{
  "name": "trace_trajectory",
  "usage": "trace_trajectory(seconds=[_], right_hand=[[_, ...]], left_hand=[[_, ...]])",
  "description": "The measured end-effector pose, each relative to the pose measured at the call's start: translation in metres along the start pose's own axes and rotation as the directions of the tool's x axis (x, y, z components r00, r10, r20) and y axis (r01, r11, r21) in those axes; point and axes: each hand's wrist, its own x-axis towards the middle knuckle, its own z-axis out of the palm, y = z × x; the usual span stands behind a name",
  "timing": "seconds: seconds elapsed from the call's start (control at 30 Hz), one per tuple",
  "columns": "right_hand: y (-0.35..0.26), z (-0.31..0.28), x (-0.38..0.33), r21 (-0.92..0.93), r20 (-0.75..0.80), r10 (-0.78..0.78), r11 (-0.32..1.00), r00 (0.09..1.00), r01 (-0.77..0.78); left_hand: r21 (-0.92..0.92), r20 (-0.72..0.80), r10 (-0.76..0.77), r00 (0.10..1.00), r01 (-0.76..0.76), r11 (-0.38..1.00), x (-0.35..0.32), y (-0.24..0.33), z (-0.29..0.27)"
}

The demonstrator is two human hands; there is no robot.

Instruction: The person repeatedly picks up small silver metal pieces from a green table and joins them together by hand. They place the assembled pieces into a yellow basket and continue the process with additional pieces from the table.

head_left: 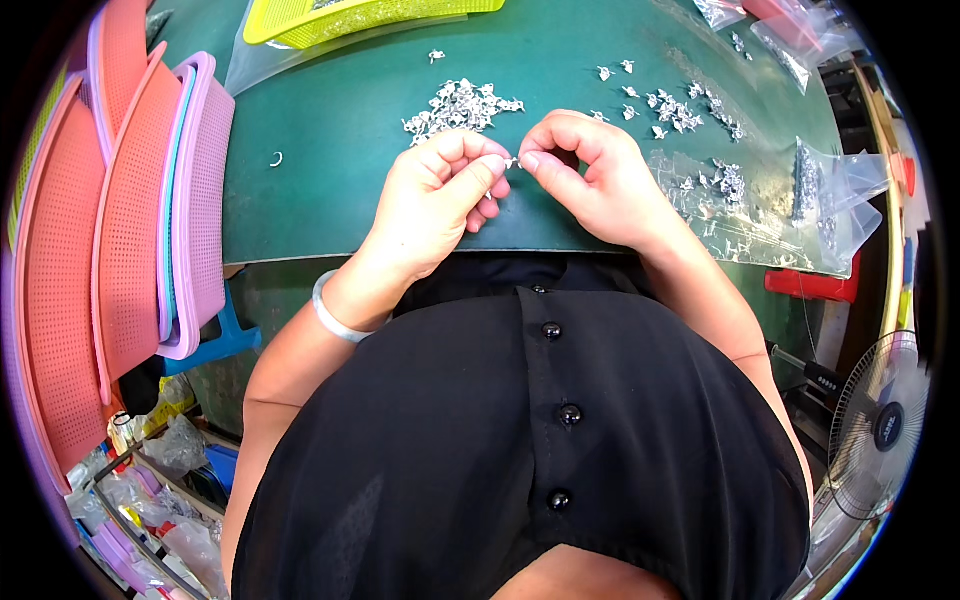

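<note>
Both hands meet over the near part of the green tabletop (330, 180). A tiny silvery metal piece (511, 162) is pinched between their fingertips; its exact kind is too small to make out. My left hand (440, 195), closed with thumb against forefinger, grips its left side. Thumb and forefinger of my right hand (590, 175) press together at its right side. Just beyond my left hand lies a heap of small silvery metal parts (460, 106). Looser clusters of similar parts (676, 112) are spread to the right of my right hand.
A yellow plastic basket (290, 28) stands at the far edge. Stacked pink and purple perforated baskets (195, 200) rise at the left. Clear bags (840, 205) with small parts lie at the right. A small ring-like piece (276, 159) rests alone left. A fan (885, 425) stands lower right.
</note>
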Motion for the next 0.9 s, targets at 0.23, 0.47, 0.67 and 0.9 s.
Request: trace_trajectory(seconds=[0.23,0.47,0.67,0.9], right_hand=[[0.008,0.006,0.0,-0.233,-0.135,-0.35,0.921,0.927,0.313],[0.009,0.008,0.0,-0.256,-0.189,-0.445,0.883,0.876,0.393],[0.01,0.01,-0.002,-0.242,-0.21,-0.42,0.897,0.883,0.369],[0.012,-0.006,-0.006,-0.287,-0.223,-0.365,0.911,0.904,0.297]], left_hand=[[-0.088,0.017,-0.124,0.992,0.125,0.988,-0.003,0.006,0.002],[-0.113,0.012,-0.087,0.996,0.087,0.99,-0.005,0.004,0.003],[-0.133,0.033,-0.101,0.994,0.104,0.986,-0.003,0.004,0.002],[-0.132,0.053,-0.159,0.986,0.164,0.977,-0.004,0.006,-0.003]])
